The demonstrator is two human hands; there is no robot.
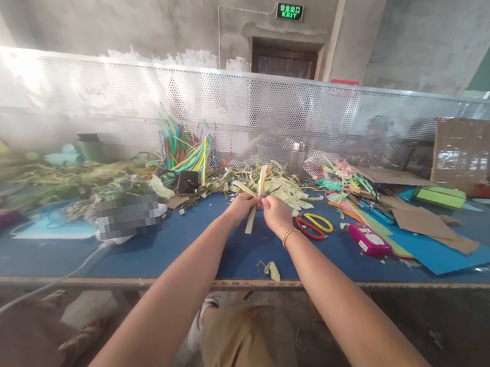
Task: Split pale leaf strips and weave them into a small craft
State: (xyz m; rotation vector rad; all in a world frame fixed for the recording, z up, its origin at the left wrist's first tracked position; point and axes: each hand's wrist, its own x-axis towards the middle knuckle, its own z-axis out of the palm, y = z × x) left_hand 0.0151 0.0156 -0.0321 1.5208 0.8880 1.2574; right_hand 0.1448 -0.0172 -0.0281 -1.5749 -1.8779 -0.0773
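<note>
Both hands meet over the blue table (180, 243), in front of a heap of pale green strips (290, 192). My left hand (243, 206) pinches pale green strips (250, 221), whose ends stick out above and below the fingers. My right hand (276, 212), with a gold bracelet at the wrist, is closed on the same small bundle, touching the left fingertips. An orange strip (264, 175) rises beside the pale ones from between the hands. Just right of the right hand lie scissors with red and yellow handles (319, 222); their blades cannot be made out.
A magenta box (369, 239), blue sheets (446, 251) and cardboard (422, 220) lie at the right. Colored pipe cleaners (184, 150) and a metal bottle (298, 156) stand behind. A white cable (56, 280) crosses the left edge. A perforated metal panel (232, 105) runs along the back.
</note>
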